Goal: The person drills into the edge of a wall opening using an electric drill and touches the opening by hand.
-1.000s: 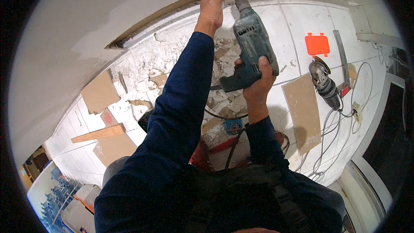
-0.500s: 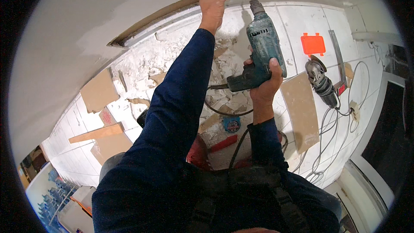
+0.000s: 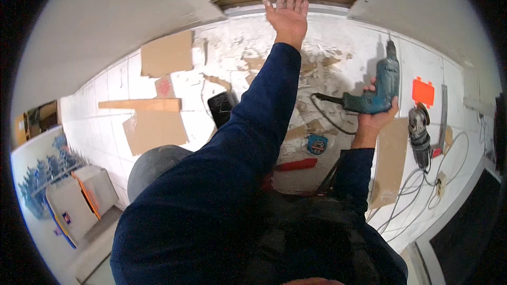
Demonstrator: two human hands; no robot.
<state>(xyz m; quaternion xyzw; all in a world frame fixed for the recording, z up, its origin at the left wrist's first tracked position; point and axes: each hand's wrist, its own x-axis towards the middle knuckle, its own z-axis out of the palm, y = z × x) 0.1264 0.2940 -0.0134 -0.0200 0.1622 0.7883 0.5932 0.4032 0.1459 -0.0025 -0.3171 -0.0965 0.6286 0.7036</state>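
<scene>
My left hand (image 3: pixel 288 20) reaches out palm up, fingers stretched, against a long narrow slot (image 3: pixel 240 0) cut in the pale wall; the fingertips lie at the slot's edge and hold nothing visible. At the right, my right hand (image 3: pixel 376 119) grips a dusty teal power drill (image 3: pixel 388 79) by its handle. The drill's bit points away from me toward the wall, and a black cord runs from the handle. Between my arms a blue tape measure (image 3: pixel 317 144) rests on the floor, with a red strip (image 3: pixel 297 164) nearer to me.
White debris and torn board cover the tiles below the slot. An angle grinder (image 3: pixel 420 134), an orange plastic case (image 3: pixel 423 92) and tangled grey cables (image 3: pixel 401 195) lie at right. Board pieces (image 3: pixel 166 54), a wooden strip (image 3: pixel 140 104) and a dark box-like object (image 3: pixel 221 108) lie left.
The view has shifted so the whole slot shows. My left hand has turned palm up with its fingers straightened at the slot. The drill, still in my right hand, appears farther right and lower.
</scene>
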